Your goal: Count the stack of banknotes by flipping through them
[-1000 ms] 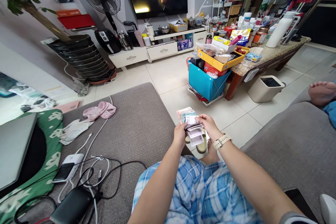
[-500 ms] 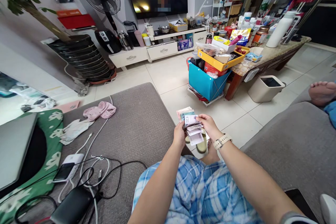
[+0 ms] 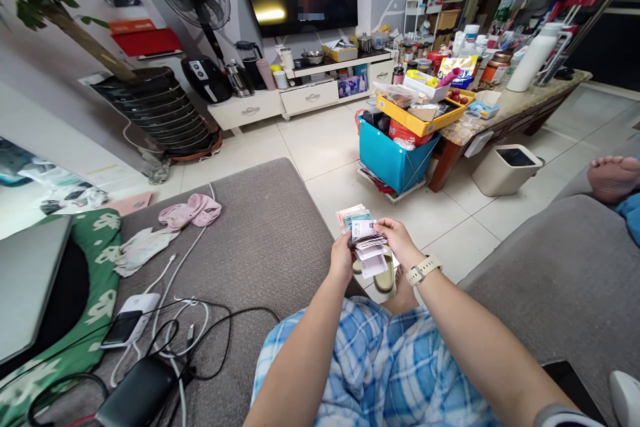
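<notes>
A stack of banknotes (image 3: 363, 229) is held between my two hands, above the floor and just past my knees. My left hand (image 3: 342, 257) is closed on the stack's left side. Pinched in my right hand (image 3: 397, 239) is the right edge of a pale purple note lying on top. Greenish and pinkish notes fan out at the far end, while a few pale purple notes hang down at the near end. A beige watch (image 3: 424, 269) is strapped round my right wrist. Below the notes, an olive slipper (image 3: 385, 276) lies partly hidden.
On the grey sofa (image 3: 260, 227) to the left lie a power bank (image 3: 131, 320), tangled cables, a pink cloth (image 3: 190, 212) and a laptop (image 3: 31, 280). Ahead stand a blue bin (image 3: 393, 159), a cluttered table and a beige trash can (image 3: 507, 170). Another person's foot (image 3: 615, 179) rests at right.
Both hands and the banknotes stay almost exactly where they were. The picture on the television has changed slightly.
</notes>
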Demonstrator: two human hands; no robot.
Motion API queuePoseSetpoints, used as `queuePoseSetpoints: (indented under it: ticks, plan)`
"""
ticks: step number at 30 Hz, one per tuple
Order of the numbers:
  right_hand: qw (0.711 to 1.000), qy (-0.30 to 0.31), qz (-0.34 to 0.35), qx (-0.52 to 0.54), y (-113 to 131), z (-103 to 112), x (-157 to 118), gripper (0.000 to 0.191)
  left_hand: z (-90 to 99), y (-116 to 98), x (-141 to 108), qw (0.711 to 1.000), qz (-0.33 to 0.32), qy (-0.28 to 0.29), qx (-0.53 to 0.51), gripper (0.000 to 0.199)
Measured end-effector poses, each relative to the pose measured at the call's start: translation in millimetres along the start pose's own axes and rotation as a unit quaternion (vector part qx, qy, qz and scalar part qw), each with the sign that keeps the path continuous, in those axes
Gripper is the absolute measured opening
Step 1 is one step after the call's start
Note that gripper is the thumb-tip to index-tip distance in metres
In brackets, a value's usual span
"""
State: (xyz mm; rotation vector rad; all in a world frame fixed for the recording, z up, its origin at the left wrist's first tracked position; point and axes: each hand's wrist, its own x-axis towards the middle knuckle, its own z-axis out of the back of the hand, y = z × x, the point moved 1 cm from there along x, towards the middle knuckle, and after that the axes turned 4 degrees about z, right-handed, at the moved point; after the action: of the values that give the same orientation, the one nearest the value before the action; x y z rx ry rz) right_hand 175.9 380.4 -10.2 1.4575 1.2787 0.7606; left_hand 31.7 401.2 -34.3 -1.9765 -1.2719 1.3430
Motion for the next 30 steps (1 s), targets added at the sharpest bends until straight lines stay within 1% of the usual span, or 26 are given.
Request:
queuePoseSetpoints:
  ticks: [9, 15, 20, 26, 30]
  plan:
    - [1.000, 0.002, -0.004, -0.005, 0.2, -0.4, 0.2, 0.037, 0.7, 1.5, 2.2, 1.000, -0.005, -0.004, -0.008, 0.034]
    - [1.000, -0.003, -0.011, 0.010, -3.0, 0.1, 1.1, 0.037, 0.7, 1.6, 2.7, 1.000, -0.009, 0.004, -0.008, 0.035]
    - [1.000, 0.003, -0.007, 0.005, -1.1, -0.9, -0.4, 0.040, 1.0, 3.4, 6.6, 1.000, -0.010, 0.016, -0.023, 0.037]
    - [1.000, 0.023, -0.018, -0.001, 3.0, -1.3, -2.4, 0.038, 2.2, 3.9, 7.2, 1.000, -0.012, 0.002, -0.022, 0.027]
    - [1.000, 0.015, -0.007, -0.015, 4.4, -1.3, -2.3, 0.036, 1.6, 2.5, 5.0, 1.000, -0.011, 0.004, -0.018, 0.024]
